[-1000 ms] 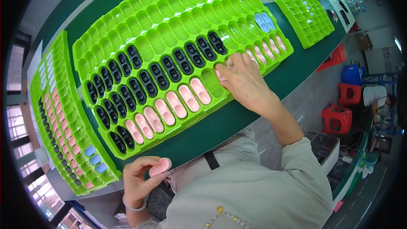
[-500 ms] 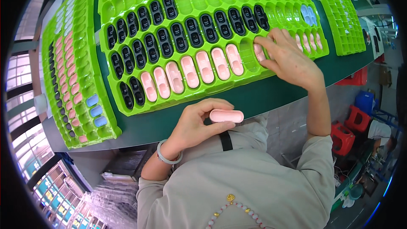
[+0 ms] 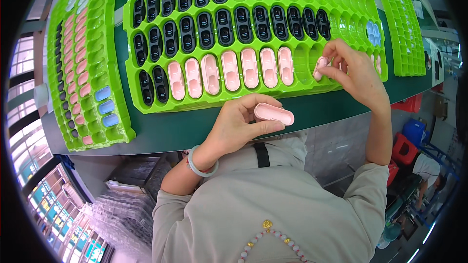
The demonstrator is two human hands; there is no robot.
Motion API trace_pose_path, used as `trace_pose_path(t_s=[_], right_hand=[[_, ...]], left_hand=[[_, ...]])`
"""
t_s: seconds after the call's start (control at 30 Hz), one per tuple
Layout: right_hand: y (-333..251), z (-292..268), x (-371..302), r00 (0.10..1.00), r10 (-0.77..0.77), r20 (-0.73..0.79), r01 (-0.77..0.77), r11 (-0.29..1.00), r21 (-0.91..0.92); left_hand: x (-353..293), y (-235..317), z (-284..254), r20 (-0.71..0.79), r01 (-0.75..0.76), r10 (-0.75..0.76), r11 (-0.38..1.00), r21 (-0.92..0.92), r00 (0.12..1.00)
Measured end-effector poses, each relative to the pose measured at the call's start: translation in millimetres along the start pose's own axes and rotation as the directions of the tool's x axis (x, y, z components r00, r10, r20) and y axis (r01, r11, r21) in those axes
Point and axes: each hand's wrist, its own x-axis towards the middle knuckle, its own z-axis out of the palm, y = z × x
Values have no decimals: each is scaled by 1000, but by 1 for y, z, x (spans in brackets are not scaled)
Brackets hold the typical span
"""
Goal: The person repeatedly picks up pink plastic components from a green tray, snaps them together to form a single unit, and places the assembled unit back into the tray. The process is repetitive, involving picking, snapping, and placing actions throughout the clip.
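My left hand grips a pink oval shell between thumb and fingers, just in front of the tray's near edge. The shell is hollow, with its open side showing, and tilts down to the right. My right hand pinches a small pink piece over the near row of the green tray; my fingers partly cover it. Left of it are bare slots, then several pink oval cases standing in the same row. Behind them sit two rows of black oval cases, each with two round hollows.
On the left stands another green tray with pink, black and blue pieces. A third green tray lies at the right. Light blue pieces sit at the middle tray's right end. The dark green table ends close to my body.
My right hand has lifted the pink piece out of its slot. My left hand has tilted the pink shell, its right end lower. The whole view has shifted a little.
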Motion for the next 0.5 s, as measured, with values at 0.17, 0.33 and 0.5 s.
trace_pose_path(t_s=[0.17,0.33,0.5], right_hand=[[-1,17,-26,904,-195,-381,280,943,182],[-30,39,-62,656,-622,-427,663,746,-68],[-53,77,-55,451,-778,-438,739,600,-307]], left_hand=[[-11,5,-4,123,4,7,996,-93,992],[-22,4,-3,101,-288,271,921,263,957],[-20,5,7,226,-573,661,369,732,716]])
